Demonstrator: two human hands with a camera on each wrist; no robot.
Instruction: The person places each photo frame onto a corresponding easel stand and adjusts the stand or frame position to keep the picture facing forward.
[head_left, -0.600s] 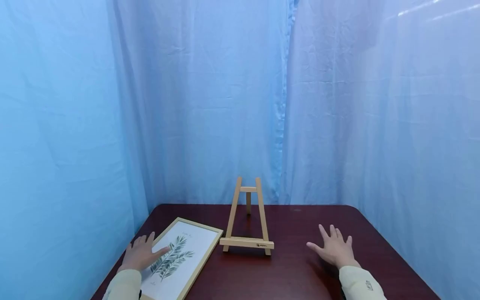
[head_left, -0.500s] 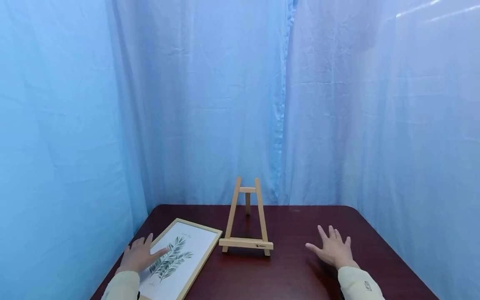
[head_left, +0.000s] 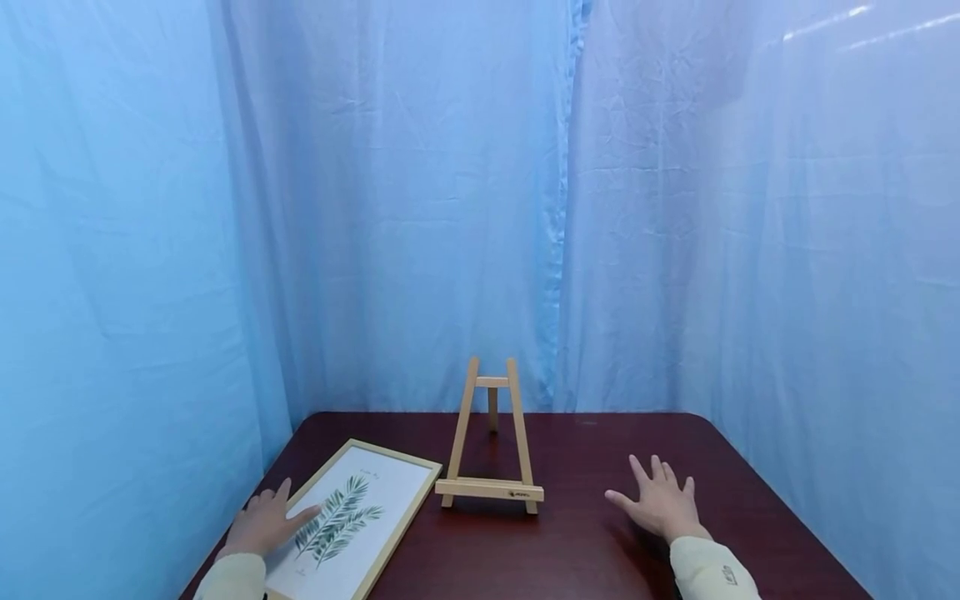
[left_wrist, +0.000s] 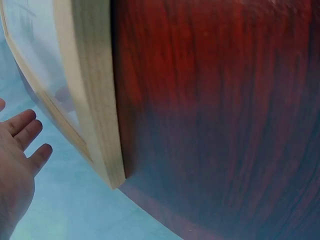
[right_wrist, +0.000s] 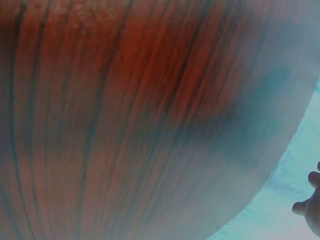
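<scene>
A light wood picture frame (head_left: 401, 533) with a print of green palm leaves lies flat on the left of the table. My left hand (head_left: 258, 523) is over its left edge, fingers spread and holding nothing; the thumb overlaps the print in the head view. In the left wrist view, the fingers of the left hand (left_wrist: 17, 160) are beside a corner of the frame (left_wrist: 95, 100). A small wooden easel (head_left: 489, 488) stands upright at the middle. Right of it, my right hand (head_left: 660, 504) is spread above the table with nothing in it; only some fingertips (right_wrist: 312, 195) show in the right wrist view.
The dark red wood table (head_left: 585, 550) has rounded far corners. Light blue curtains (head_left: 420, 208) hang around its back and both sides. The easel's lower ledge (head_left: 487, 490) comes close to the right edge of the picture frame.
My left hand has shifted left and slightly down, off part of the print. The right hand has drifted slightly left and down in view. The whole head view has shifted a little; easel and frame stay put.
</scene>
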